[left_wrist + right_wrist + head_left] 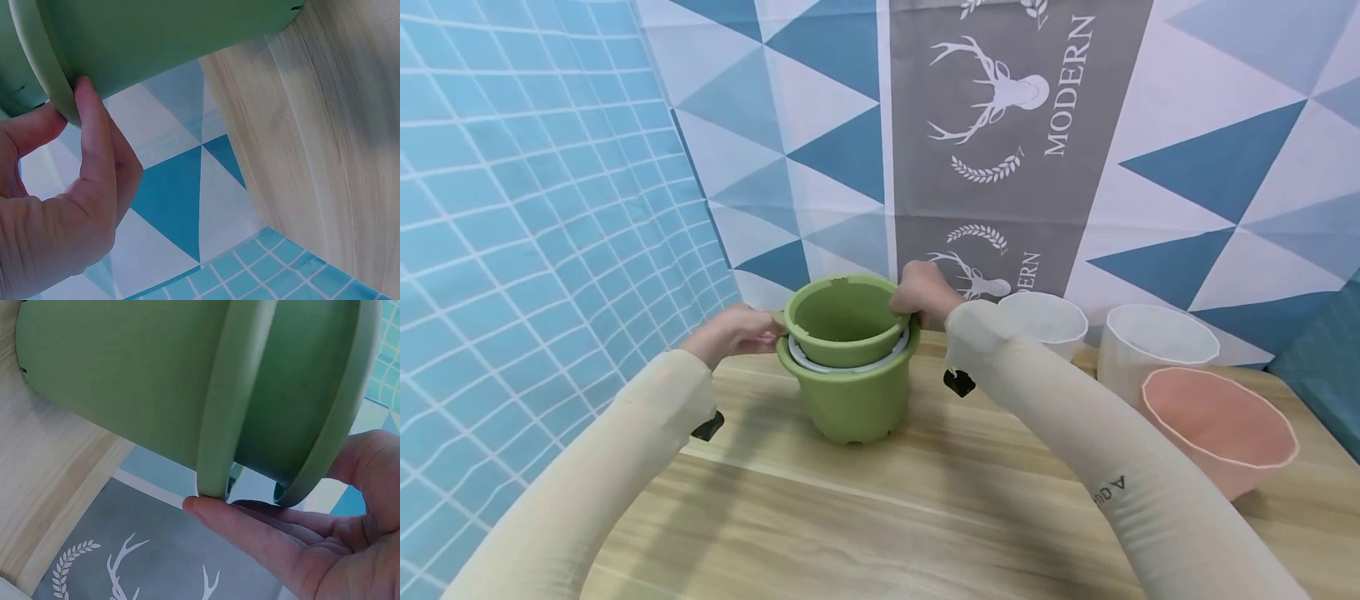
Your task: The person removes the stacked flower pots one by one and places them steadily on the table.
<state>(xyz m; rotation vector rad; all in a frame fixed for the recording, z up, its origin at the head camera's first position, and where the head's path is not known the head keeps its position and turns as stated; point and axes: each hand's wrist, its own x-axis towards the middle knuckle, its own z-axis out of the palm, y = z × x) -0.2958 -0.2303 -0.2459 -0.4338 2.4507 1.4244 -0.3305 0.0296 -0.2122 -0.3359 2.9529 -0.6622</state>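
Note:
A smaller green flowerpot (850, 312) sits inside a larger green flowerpot (853, 408), its rim raised above the larger one's. Between the two shows a pale grey-white rim (811, 364). At the left side, my left hand (741, 332) pinches the rim of a green pot between thumb and fingers; the left wrist view shows the fingertips against the pot wall. My right hand (923, 292) grips the smaller pot's rim on the right, thumb over its edge. In the right wrist view, a fingertip touches the larger pot's rim (234, 406).
Two white pots (1157, 350) (1045, 321) and a pink pot (1217, 425) stand to the right on the wood-grain table (850, 533). Behind hangs a patterned cloth (1000, 192); a blue tile-patterned sheet (535, 208) borders the left side.

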